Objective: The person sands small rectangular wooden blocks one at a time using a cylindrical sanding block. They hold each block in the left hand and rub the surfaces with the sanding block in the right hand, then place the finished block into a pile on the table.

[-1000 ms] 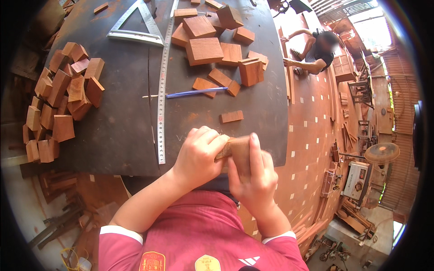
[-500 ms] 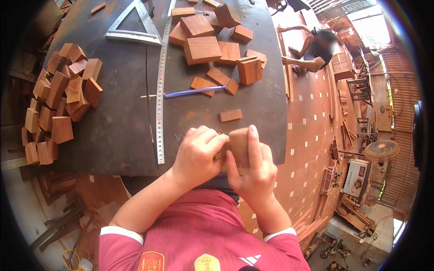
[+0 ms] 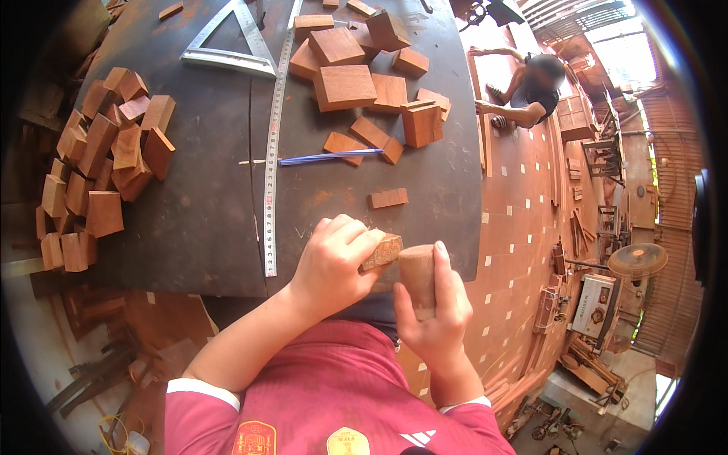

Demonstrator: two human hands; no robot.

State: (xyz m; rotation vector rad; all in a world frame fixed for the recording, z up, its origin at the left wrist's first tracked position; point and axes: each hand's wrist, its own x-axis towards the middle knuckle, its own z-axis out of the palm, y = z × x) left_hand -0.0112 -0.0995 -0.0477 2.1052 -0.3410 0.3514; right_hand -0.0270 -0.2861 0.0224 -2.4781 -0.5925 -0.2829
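Near the table's front edge, my left hand [image 3: 331, 259] is closed round a small wooden block [image 3: 384, 252]; its rough end pokes out past my fingers. My right hand [image 3: 446, 315] grips a brownish block with a rounded top [image 3: 416, 279], thumb on one side and a finger stretched along the other. The two pieces are side by side with a narrow gap or light contact; I cannot tell which. Just beyond them on the dark table [image 3: 205, 197] lies a small flat wooden piece [image 3: 388, 198].
Blue pens [image 3: 330, 157] lie beside a measuring tape strip [image 3: 271, 189]. Wooden blocks are heaped at the far right [image 3: 345, 87] and the left [image 3: 98, 144]. A metal triangle square [image 3: 230, 59] lies at the back. Another person [image 3: 531, 91] works to the right, beyond the tiled floor [image 3: 516, 227].
My right hand has moved slightly right and toward me with the rounded block, uncovering the rough end of the block in my left hand. My left hand has hardly moved.
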